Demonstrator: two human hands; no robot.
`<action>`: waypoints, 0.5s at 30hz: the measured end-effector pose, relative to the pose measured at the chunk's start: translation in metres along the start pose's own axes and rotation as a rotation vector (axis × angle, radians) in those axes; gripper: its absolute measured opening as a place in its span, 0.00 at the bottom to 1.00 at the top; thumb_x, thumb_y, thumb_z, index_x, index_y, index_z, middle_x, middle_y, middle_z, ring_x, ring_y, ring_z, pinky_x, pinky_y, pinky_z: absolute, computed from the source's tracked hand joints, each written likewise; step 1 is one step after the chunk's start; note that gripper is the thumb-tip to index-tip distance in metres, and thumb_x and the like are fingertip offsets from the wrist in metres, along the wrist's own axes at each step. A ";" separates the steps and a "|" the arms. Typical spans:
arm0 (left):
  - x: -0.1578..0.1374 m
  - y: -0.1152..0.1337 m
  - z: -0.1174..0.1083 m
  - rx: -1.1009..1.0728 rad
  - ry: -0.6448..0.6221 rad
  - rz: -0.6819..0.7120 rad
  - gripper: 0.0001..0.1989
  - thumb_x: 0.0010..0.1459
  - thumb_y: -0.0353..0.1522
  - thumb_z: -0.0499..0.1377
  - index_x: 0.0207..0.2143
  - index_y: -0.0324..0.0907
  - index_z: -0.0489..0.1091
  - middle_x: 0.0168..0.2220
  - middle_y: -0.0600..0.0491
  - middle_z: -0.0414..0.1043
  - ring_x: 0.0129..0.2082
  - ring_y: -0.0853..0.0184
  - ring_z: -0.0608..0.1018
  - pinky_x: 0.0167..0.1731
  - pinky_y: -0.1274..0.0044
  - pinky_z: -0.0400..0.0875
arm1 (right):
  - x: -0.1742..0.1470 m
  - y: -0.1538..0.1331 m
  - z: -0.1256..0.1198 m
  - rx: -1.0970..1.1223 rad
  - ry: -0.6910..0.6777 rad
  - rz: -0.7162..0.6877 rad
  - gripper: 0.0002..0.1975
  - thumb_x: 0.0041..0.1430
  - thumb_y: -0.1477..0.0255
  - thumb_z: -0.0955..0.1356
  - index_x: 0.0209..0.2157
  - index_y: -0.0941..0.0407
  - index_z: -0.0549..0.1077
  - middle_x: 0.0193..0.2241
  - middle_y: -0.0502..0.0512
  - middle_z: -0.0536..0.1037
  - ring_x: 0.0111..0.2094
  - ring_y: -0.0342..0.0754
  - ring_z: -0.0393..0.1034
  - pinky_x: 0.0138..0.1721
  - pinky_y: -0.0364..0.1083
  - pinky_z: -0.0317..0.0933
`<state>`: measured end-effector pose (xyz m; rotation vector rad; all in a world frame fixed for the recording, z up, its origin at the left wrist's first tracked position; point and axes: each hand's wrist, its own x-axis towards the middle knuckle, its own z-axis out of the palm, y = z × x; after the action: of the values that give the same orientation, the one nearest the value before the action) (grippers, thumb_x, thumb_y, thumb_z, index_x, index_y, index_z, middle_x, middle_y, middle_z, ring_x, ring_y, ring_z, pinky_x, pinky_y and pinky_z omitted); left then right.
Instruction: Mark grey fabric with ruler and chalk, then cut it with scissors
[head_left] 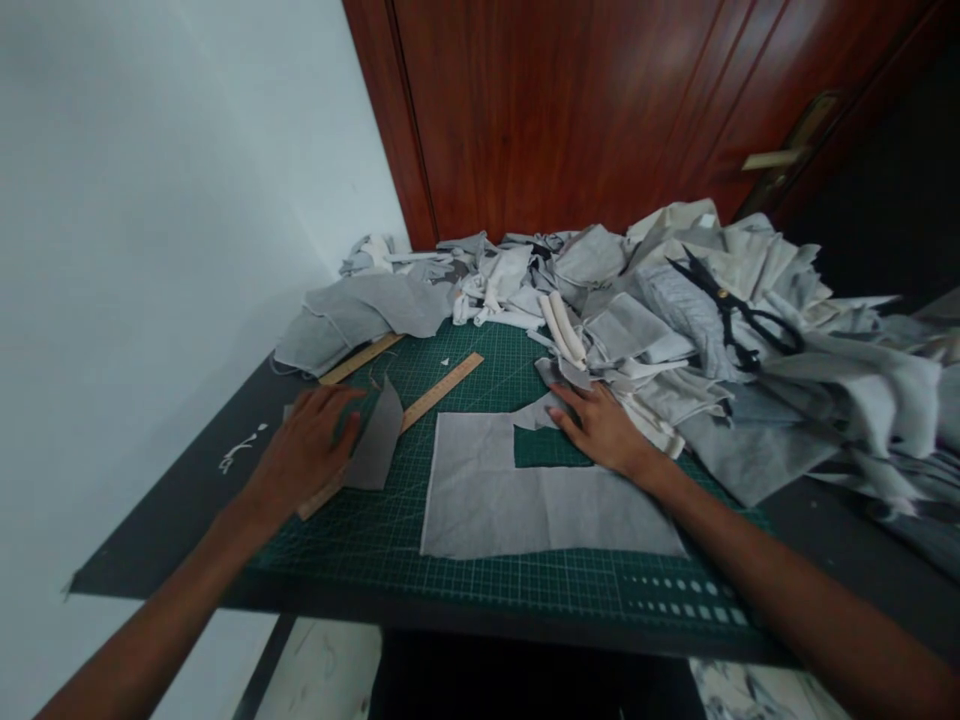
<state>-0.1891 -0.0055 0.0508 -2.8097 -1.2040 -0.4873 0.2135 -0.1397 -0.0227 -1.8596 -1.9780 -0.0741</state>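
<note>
My left hand (315,440) is at the left, fingers stretched and thumb apart, beside a small grey fabric piece (379,440); whether it touches the piece I cannot tell. Under that piece a wooden ruler (442,391) runs slantwise. My right hand (600,425) rests with spread fingers at the upper right of a large light grey fabric sheet (495,510). This sheet has a rectangular gap at its top, where the green cutting mat (551,447) shows through. A small fabric scrap (536,410) lies by the right fingertips.
Black scissors (731,300) lie on a big heap of grey and cream fabric (667,300) at the right and back. More grey fabric (367,305) covers part of a second wooden ruler (364,358). Loose threads (240,450) lie at the left. A wall and a door (585,110) stand behind.
</note>
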 end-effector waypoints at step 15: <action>-0.039 -0.005 0.020 -0.043 -0.253 -0.284 0.14 0.66 0.43 0.43 0.39 0.46 0.62 0.39 0.41 0.75 0.41 0.48 0.81 0.44 0.60 0.76 | 0.004 -0.031 -0.022 0.072 0.132 -0.138 0.12 0.69 0.77 0.65 0.51 0.56 0.76 0.53 0.63 0.77 0.54 0.58 0.71 0.58 0.55 0.68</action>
<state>-0.2126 -0.0256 0.0194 -2.8129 -1.6738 -0.1711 0.1889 -0.1466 0.0061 -1.6297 -1.9884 -0.1594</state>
